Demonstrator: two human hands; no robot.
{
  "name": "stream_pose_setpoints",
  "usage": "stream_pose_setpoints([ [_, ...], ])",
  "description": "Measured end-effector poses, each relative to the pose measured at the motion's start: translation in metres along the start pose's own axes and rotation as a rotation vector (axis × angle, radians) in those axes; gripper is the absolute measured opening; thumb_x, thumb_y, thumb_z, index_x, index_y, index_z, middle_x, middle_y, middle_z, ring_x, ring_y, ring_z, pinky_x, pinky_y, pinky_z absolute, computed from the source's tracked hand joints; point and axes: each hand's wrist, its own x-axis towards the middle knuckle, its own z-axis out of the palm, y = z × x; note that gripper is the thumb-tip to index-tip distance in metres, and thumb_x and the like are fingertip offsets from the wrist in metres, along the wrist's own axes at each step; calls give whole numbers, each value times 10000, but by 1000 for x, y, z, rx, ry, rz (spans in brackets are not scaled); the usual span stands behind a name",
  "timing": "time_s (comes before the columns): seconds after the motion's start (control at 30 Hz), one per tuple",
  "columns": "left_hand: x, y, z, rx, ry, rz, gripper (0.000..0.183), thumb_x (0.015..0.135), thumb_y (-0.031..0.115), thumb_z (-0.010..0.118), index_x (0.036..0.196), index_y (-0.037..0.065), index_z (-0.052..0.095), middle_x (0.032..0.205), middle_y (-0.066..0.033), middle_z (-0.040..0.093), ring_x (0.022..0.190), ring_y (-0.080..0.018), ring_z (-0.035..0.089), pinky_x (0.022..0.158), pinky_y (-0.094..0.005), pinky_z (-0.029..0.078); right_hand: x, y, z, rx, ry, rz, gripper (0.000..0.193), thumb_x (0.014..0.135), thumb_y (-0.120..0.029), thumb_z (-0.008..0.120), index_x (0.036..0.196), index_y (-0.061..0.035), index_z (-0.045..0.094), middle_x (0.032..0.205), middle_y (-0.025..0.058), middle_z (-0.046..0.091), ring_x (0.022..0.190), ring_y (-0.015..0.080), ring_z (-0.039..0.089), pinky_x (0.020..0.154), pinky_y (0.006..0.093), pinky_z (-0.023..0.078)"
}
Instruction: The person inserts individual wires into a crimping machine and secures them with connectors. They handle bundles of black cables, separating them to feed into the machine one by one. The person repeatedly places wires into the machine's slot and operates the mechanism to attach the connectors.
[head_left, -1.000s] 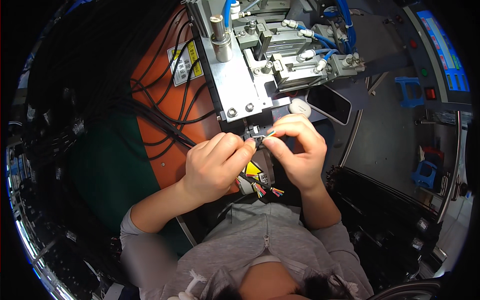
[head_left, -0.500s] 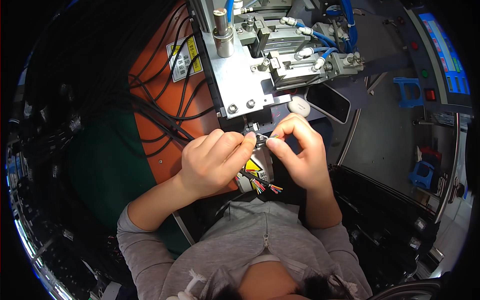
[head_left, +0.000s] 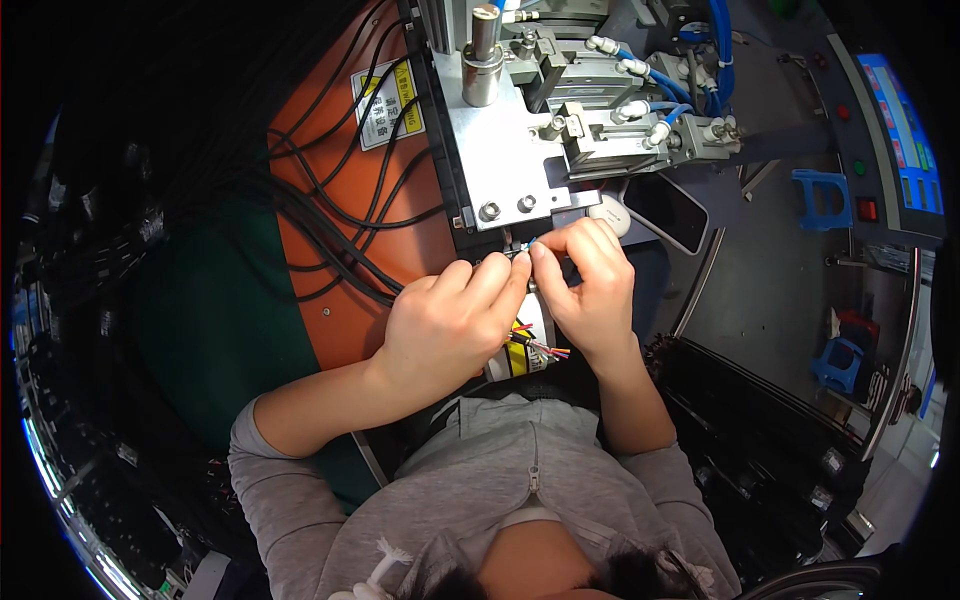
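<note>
My left hand (head_left: 448, 312) is closed, thumb and fingertips pinching the end of a black cable just below the front edge of a metal machine fixture (head_left: 515, 170). Against it, my right hand (head_left: 592, 285) is closed in a pinch on the cable's thin coloured wires; a bit of blue shows at the fingertips. Most of the cable end is covered by my fingers. Below my left hand, other cable ends with fanned-out red and multicoloured wires (head_left: 548, 350) stick out over a white and yellow label (head_left: 518, 362).
Black cables (head_left: 340, 250) run across an orange surface (head_left: 330, 325) at left, beside a warning sign (head_left: 388, 103). A phone (head_left: 666, 212) and a round white case (head_left: 610, 213) lie right of the fixture. Blue air hoses, a control screen and blue stools (head_left: 823, 198) are farther right.
Both hands have moved forward, closer to the fixture's front edge, and nearer together. The view has shifted slightly, and fewer loose wire ends show below my left hand.
</note>
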Motion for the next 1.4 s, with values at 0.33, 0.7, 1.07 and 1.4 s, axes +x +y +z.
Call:
stream_pose_setpoints([
  [0.33,4,1,4,-37,44,-54,319,687,79,654,1004,62,687,661,1,401,548,-94,467,441,-241,363,-4,8,11,133,86,63,61,723,18,637,715,-12,584,690,100,549,657,254,527,597,337,429],
  [0.7,5,-9,-1,-187,54,-134,207,704,63,639,907,48,677,777,-21,579,655,-160,600,558,-275,455,-10,10,22,441,43,369,93,840,-76,611,800,1,578,751,55,575,684,121,522,621,265,425],
  [1.07,2,-12,-14,-125,-102,-189,116,859,155,614,813,52,587,704,-80,466,534,-202,555,483,-307,437,3,4,-10,509,-167,-217,233,707,32,713,931,-11,666,904,85,640,817,231,599,742,339,480],
  [1.4,10,-13,-12,-329,12,-44,166,797,100,651,943,22,666,790,-78,570,598,-222,557,551,-330,431,5,-2,-22,311,-95,-524,206,692,-19,734,880,-31,652,853,78,612,787,266,595,719,353,491],
])
